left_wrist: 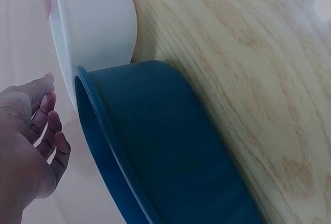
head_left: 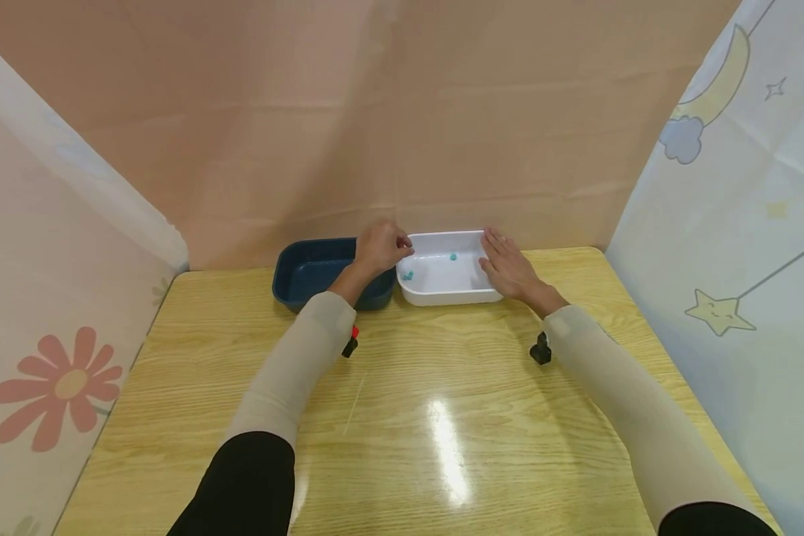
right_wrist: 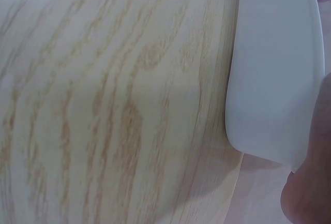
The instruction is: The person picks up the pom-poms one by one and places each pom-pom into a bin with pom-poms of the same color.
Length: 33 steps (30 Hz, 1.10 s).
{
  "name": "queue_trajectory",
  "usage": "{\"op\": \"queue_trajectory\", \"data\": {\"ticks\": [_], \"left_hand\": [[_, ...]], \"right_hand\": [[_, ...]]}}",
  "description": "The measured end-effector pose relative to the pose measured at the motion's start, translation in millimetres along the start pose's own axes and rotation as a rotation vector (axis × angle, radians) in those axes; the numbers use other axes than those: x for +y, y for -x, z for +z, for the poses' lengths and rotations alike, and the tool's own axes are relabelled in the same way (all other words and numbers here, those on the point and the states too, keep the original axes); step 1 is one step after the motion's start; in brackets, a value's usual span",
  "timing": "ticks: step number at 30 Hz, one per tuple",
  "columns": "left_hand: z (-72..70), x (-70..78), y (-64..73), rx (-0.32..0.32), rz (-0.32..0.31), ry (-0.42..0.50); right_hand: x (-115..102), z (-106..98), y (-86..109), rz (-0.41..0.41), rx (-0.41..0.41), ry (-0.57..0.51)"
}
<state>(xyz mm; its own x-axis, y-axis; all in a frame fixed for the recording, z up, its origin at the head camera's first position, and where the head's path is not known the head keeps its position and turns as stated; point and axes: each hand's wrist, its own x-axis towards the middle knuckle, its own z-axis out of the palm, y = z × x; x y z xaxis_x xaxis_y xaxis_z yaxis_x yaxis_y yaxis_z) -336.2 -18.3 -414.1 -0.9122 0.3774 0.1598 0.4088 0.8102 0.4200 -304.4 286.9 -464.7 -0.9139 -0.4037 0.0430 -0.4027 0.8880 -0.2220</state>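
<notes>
A white plastic basin holds a few small teal bits, too small to make out clearly. Left of it, side by side, is a dark blue basin. My left hand hovers where the two basins meet, fingertips over the white one's left end. In the left wrist view, the thumb and forefinger come together at their tips; whether something tiny is between them cannot be seen. My right hand rests on the white basin's right end with its fingers extended along the rim.
Both basins stand at the back edge of a wood-grain table, against a tan backdrop. Printed side panels close off left and right. Small black devices are strapped at the wrists.
</notes>
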Motion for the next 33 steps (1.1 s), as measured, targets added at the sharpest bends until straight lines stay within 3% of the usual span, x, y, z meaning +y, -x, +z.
{"op": "queue_trajectory", "data": {"ticks": [15,25,33], "left_hand": [[2.3,-5.5,1.5,0.001,-0.063,-0.043],[-2.9,-13.6,11.4,0.035,-0.029,-0.042],[-15.7,-19.0,23.7,0.069,0.007,-0.015]], "right_hand": [[-2.8,-1.4,-4.1,-0.016,-0.001,0.000],[-1.5,-1.7,-4.8,-0.017,-0.024,0.035],[1.2,-5.2,-1.1,-0.013,-0.036,0.085]]}}
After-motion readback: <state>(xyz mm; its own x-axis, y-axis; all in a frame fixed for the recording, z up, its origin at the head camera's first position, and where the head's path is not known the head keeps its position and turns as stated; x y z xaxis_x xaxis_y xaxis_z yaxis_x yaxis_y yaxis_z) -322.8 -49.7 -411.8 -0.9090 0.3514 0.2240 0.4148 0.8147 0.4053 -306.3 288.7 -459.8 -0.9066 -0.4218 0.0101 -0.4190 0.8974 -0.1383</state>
